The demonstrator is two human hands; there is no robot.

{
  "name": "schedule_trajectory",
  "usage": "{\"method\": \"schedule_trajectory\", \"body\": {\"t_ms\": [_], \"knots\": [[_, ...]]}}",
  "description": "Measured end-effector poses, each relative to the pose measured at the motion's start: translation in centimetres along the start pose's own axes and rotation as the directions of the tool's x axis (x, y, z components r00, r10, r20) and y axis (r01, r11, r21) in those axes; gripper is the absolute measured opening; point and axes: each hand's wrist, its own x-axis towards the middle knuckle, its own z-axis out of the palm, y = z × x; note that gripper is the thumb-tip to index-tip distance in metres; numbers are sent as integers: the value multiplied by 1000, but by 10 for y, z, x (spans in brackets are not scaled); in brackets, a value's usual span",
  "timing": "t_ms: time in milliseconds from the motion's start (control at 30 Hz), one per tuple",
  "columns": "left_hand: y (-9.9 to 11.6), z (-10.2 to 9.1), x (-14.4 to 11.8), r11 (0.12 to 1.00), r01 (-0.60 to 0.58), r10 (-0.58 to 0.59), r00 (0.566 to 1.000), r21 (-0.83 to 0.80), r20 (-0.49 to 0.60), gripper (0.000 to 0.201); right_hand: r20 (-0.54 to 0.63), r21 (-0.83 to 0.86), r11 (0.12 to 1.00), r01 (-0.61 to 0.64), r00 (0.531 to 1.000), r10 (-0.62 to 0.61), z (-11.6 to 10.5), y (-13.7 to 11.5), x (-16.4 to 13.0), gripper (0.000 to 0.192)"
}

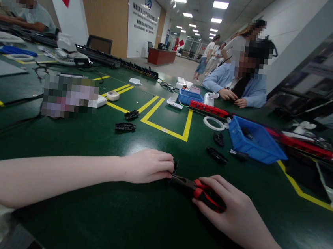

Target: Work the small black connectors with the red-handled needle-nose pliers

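Note:
My right hand is closed around the red and black handles of a pair of long-nose pliers. The pliers' jaws reach left to the fingertips of my left hand. Those fingers are curled over a small black part, mostly hidden behind them; whether the jaws grip it I cannot tell. Beyond my hands lie several black plastic pieces: one and another to the left, a long one and a shorter one to the right.
A blue bin stands at the right, beside a white tape roll and a black-handled tool. Farther back are a smaller blue bin and long red strips. Yellow tape marks the green table. A person sits opposite.

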Motion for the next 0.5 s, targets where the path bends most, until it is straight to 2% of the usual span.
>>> {"method": "schedule_trajectory", "body": {"t_ms": [300, 500], "knots": [[0, 0, 0, 999, 22, -23, 1000, -31, -14, 11, 59, 24, 997, -74, 996, 72, 0, -1, 1, 30], [1, -2, -1, 994, 58, -60, 998, -94, -10, 14, 161, 85, 974, -210, 968, 194, -7, -10, 4, 27]]}}
